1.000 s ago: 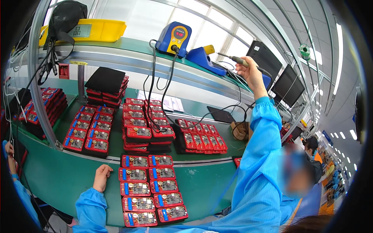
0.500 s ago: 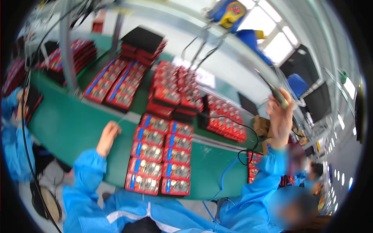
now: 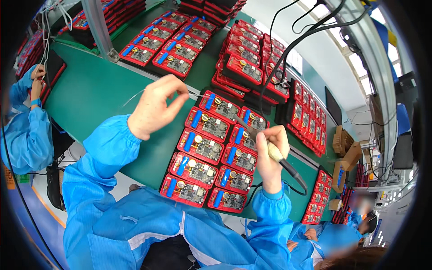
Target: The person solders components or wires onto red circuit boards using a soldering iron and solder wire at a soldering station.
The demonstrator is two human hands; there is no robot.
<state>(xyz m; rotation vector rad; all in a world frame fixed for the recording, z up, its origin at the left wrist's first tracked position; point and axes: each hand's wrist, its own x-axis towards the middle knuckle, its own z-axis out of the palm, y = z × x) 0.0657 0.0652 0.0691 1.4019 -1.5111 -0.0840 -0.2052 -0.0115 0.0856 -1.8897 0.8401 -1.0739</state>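
My left hand (image 3: 158, 104) pinches a thin solder wire (image 3: 194, 94), whose end reaches the topmost board (image 3: 225, 108) in the left column of the near stack. My right hand (image 3: 271, 168) grips a soldering iron (image 3: 291, 170) by its pale grip, and its tip points at the right side of that same board. Whether the tip touches it I cannot tell. Below both hands lie two columns of red trays (image 3: 163, 185), each with a green-grey circuit board, a blue strip and a round coin cell.
More red board trays (image 3: 155, 42) stand at the back left, with further stacks (image 3: 243, 60) behind the near ones and others (image 3: 308, 114) at right. Black cables (image 3: 288, 51) hang from the metal frame. Cardboard boxes (image 3: 348, 157) sit far right. A co-worker's hands (image 3: 38, 81) work at far left.
My right hand has brought the soldering iron down from the upper right to the boards. My left hand has moved up and right with the solder wire. The view has turned.
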